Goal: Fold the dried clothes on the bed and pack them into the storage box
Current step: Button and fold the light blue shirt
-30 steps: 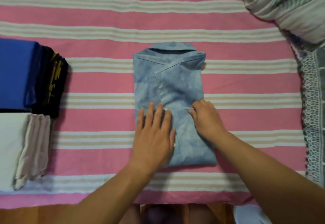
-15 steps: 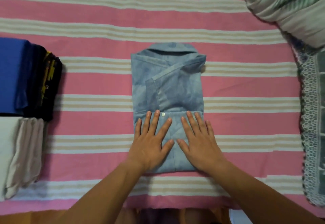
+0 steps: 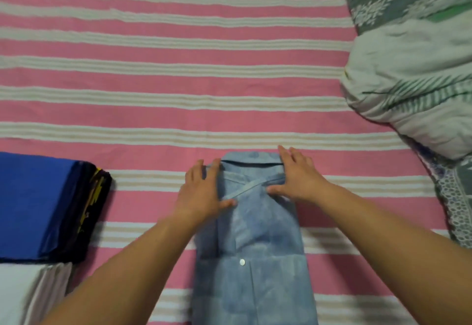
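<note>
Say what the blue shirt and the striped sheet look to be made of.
Blue shirt: thin woven cloth, likely cotton, matte; mottled faded dye, crisp folds. Striped sheet: thicker woven cotton, it seems, matte; the pale bands look ribbed.

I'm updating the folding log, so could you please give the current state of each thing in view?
Light blue shirt: folded, flat on the bed, button showing.
Left hand: open, flat on the shirt's collar end.
Right hand: open, flat on the collar end.
Blue garment: folded, stacked on dark clothes.
White clothes: folded.
Quilt: bunched up.
</note>
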Demonstrator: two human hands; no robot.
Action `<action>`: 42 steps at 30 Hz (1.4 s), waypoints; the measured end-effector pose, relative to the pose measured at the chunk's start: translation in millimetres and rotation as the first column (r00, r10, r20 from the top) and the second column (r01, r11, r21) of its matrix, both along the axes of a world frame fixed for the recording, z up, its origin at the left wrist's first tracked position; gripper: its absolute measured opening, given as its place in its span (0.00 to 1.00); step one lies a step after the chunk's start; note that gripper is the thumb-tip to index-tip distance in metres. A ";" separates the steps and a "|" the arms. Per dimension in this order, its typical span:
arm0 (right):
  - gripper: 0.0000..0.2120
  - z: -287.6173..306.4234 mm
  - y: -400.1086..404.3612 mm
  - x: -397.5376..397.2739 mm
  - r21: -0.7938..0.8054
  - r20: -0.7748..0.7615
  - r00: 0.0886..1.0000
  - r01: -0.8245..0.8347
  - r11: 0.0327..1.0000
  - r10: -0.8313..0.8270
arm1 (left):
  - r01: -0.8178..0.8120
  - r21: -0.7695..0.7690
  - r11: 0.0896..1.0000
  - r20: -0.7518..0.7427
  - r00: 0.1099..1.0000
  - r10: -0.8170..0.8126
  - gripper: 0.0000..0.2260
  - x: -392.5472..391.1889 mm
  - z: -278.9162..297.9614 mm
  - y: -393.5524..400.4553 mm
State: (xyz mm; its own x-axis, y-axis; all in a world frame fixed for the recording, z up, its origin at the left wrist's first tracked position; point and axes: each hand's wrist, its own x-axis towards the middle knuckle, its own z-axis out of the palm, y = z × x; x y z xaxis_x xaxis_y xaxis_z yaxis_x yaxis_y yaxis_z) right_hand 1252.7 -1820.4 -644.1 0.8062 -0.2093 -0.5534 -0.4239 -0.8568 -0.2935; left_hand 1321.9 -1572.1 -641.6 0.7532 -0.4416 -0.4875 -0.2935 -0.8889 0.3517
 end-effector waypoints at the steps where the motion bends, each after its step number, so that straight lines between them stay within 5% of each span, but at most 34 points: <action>1: 0.60 -6.9 -1.5 8.1 -0.019 -0.050 0.999 -0.014 1.000 0.013 | 0.039 0.049 0.998 -0.002 0.999 -0.039 0.54 8.9 -7.8 -4.0; 6: 0.55 -23.9 14.8 28.0 -0.279 -0.061 0.992 -0.121 0.953 0.108 | 0.149 0.269 0.952 0.130 0.973 -0.189 0.59 27.5 -38.6 -20.0; 8: 0.50 -28.2 18.0 34.3 -0.262 -0.047 0.995 -0.100 0.960 0.091 | 0.147 0.273 0.951 0.172 0.965 -0.198 0.61 27.4 -44.9 -22.9; 12: 0.38 -27.1 10.2 46.3 -0.032 -0.083 0.991 0.101 0.994 -0.104 | 0.124 0.095 0.988 0.081 0.988 -0.131 0.58 38.7 -50.0 -18.2; 17: 0.23 -27.6 -2.5 39.6 0.136 -0.101 0.967 0.246 0.960 -0.234 | 0.012 -0.017 1.000 -0.272 0.962 -0.016 0.33 67.6 -37.6 -20.0; 20: 0.19 -7.1 -7.0 28.9 0.220 -0.016 0.953 0.299 0.929 -0.303 | -0.053 -0.058 0.997 -0.340 0.940 0.030 0.19 69.5 -14.7 -15.3; 23: 0.19 28.6 -1.4 -4.1 0.312 0.125 0.946 0.248 0.917 -0.298 | -0.274 -0.240 0.931 -0.480 0.867 0.131 0.18 48.8 21.6 15.0; 27: 0.11 88.5 25.5 -86.6 0.380 0.255 0.916 0.199 0.903 -0.309 | -0.240 -0.423 0.874 -0.375 0.924 0.073 0.10 -22.7 75.1 65.9; 31: 0.16 101.9 64.2 -181.2 0.193 0.481 0.876 -0.144 0.971 0.034 | 0.057 -0.502 0.863 -0.075 0.991 -0.109 0.17 -108.5 86.9 118.7; 35: 0.18 63.1 93.8 -259.5 -0.083 0.450 0.794 -0.418 0.904 0.409 | 0.384 -0.366 0.848 0.100 0.922 -0.374 0.14 -180.4 56.3 150.7; 42: 0.15 6.0 116.9 -305.2 -0.307 0.290 0.773 -0.483 0.820 0.564 | 0.538 -0.121 0.834 0.111 0.842 -0.527 0.13 -225.8 16.7 171.2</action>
